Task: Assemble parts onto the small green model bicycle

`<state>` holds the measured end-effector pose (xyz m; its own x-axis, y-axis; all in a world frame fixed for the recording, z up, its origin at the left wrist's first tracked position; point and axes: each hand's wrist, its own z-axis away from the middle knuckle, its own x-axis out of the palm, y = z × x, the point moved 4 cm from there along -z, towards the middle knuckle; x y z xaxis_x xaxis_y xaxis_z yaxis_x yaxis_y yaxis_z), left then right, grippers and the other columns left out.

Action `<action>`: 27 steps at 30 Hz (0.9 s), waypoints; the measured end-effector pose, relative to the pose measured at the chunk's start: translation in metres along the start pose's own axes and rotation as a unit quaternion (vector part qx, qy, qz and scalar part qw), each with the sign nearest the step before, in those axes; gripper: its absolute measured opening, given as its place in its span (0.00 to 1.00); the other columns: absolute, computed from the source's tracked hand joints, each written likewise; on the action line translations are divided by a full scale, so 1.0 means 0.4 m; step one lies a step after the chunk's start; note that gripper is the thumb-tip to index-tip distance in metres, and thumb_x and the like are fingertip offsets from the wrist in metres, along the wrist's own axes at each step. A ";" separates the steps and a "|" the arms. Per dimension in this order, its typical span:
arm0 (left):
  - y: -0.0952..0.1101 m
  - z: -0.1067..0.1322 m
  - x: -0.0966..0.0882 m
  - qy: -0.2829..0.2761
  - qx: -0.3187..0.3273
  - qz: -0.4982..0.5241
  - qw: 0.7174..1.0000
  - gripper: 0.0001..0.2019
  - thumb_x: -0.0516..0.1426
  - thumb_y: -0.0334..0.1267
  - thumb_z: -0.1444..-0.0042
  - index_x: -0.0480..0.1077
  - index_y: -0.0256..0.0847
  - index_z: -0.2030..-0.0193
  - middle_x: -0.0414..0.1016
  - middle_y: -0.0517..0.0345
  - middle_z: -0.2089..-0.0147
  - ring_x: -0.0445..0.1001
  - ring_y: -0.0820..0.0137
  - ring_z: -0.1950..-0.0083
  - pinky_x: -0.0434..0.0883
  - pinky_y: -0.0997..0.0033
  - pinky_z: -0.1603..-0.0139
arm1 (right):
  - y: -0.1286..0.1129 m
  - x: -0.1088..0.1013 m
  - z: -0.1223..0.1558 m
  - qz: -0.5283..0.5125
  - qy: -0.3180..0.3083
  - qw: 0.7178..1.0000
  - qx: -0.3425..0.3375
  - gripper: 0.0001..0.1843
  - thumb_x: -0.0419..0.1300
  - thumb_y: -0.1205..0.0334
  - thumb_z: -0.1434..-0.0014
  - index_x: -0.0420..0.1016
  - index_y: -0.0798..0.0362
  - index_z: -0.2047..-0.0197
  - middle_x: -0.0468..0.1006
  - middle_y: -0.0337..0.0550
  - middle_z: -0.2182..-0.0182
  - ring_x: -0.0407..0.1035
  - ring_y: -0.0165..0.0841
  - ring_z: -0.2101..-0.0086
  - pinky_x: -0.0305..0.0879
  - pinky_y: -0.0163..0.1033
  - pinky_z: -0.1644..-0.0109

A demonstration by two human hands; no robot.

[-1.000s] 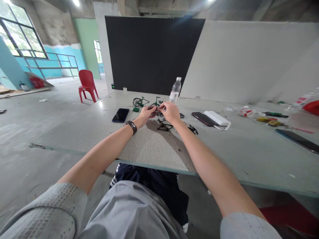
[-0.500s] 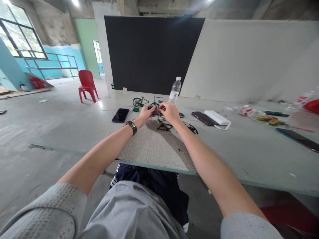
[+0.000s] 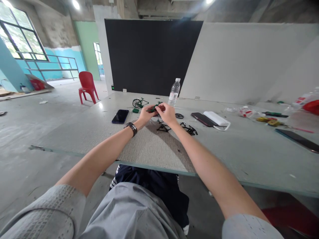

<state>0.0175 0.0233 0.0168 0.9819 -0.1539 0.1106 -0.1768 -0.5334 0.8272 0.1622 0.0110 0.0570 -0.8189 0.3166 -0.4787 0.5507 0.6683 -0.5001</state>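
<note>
Tipped over and lowered since half a second ago: the half-built green model bike point(image 3: 155, 107), then upright with a wheel showing, now lying nearly flat between the two hands. Held just above the table point(image 3: 149, 149), toward its far middle. Pinched at one end by the left hand point(image 3: 146, 115), fingers curled shut on it, and at the other by the right hand point(image 3: 168, 114), thumb and fingertips closed on the frame. Hands almost touching, forearms spread wide. A black watch point(image 3: 131, 127) on the left wrist.

Just below the hands, on the table, loose black parts point(image 3: 163, 127); a second tangle of black pieces point(image 3: 189, 129) to the right, near a small loose wheel point(image 3: 179, 116). Behind the left hand, a finished green model bicycle point(image 3: 139, 102) standing upright, a little green box point(image 3: 135, 110) near it. Further left, a dark phone point(image 3: 120, 116) lying flat. Behind the right hand, a clear water bottle point(image 3: 173, 92), upright. Well to the right, a second phone point(image 3: 201, 119) beside a white power bank point(image 3: 217, 118). Off the table at left, a red chair point(image 3: 87, 87) on the concrete floor.
</note>
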 end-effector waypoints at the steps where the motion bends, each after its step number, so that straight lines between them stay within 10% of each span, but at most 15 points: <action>1: -0.002 -0.001 -0.001 0.004 0.007 -0.017 1.000 0.15 0.68 0.33 0.48 0.81 0.36 0.52 0.84 0.47 0.53 0.81 0.61 0.52 0.78 0.62 0.49 | 0.000 0.001 0.001 -0.006 -0.001 1.000 0.003 0.12 0.61 0.49 0.36 0.73 0.48 0.64 0.83 0.46 0.67 0.77 0.42 0.65 0.73 0.48 0.57; 27: -0.014 -0.003 -0.005 0.009 -0.010 -0.045 0.999 0.16 0.66 0.32 0.46 0.81 0.37 0.49 0.84 0.45 0.51 0.82 0.58 0.50 0.81 0.58 0.48 | 0.005 0.003 0.003 -0.037 -0.011 0.999 0.006 0.08 0.60 0.53 0.39 0.69 0.47 0.65 0.80 0.44 0.69 0.76 0.40 0.66 0.73 0.47 0.58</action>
<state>0.0167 0.0275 0.0126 0.9947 -0.0922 0.0452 -0.0873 -0.5282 0.8446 0.1624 0.0118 0.0544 -0.8542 0.2512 -0.4553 0.4901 0.6815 -0.5435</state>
